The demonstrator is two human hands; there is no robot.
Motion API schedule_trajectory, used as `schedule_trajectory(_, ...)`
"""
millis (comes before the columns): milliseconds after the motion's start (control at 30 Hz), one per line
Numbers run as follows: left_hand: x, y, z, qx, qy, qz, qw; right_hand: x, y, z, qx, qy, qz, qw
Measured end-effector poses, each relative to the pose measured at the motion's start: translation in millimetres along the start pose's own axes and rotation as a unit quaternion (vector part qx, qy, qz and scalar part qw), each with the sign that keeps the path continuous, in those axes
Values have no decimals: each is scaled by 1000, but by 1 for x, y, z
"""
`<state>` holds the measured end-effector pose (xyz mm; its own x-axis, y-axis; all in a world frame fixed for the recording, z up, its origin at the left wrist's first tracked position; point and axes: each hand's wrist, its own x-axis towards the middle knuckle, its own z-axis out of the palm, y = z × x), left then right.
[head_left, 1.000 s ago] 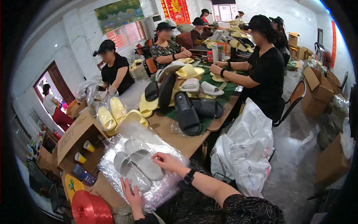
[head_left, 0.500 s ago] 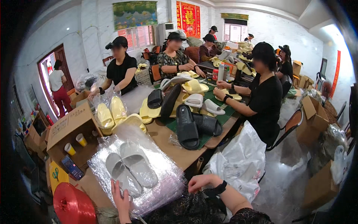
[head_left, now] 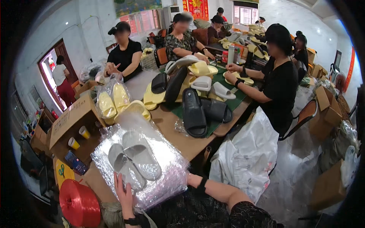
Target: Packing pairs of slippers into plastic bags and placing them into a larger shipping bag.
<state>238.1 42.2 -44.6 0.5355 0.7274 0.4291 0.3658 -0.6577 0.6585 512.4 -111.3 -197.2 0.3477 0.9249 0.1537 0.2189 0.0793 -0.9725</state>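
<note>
A pair of light grey slippers (head_left: 141, 155) lies in a clear plastic bag on a shiny stack of clear plastic bags (head_left: 169, 182). My left hand (head_left: 124, 192) rests by the near left edge of the slippers, its fingers stretched and touching the plastic. At the stack's right edge is my right hand (head_left: 193, 179), the wrist wearing a black band. Its fingers are hidden at the edge of the bags, so I cannot see whether they grip anything.
Black slippers (head_left: 194, 114) and yellow slippers (head_left: 137, 109) are heaped beyond the stack. A cardboard box (head_left: 76, 121) with paper cups, a phone (head_left: 76, 162) and a red twine roll (head_left: 80, 204) stand left. A white sack (head_left: 243, 155) sits right. A co-worker (head_left: 279, 76) works across the table.
My right hand has moved down and left, from above my lap to the right edge of the bag stack. My left hand stays by the slippers. The view has shifted slightly.
</note>
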Motion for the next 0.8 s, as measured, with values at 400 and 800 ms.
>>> schedule_trajectory(400, -1, -19, -1, -63, 37, -21, 997, 28, -73, 0, -100, -162, 76, 979)
schedule_trajectory(800, -3, -5, -1, -33, 33, -5, 999, -21, -60, -67, -280, -356, 26, 891)
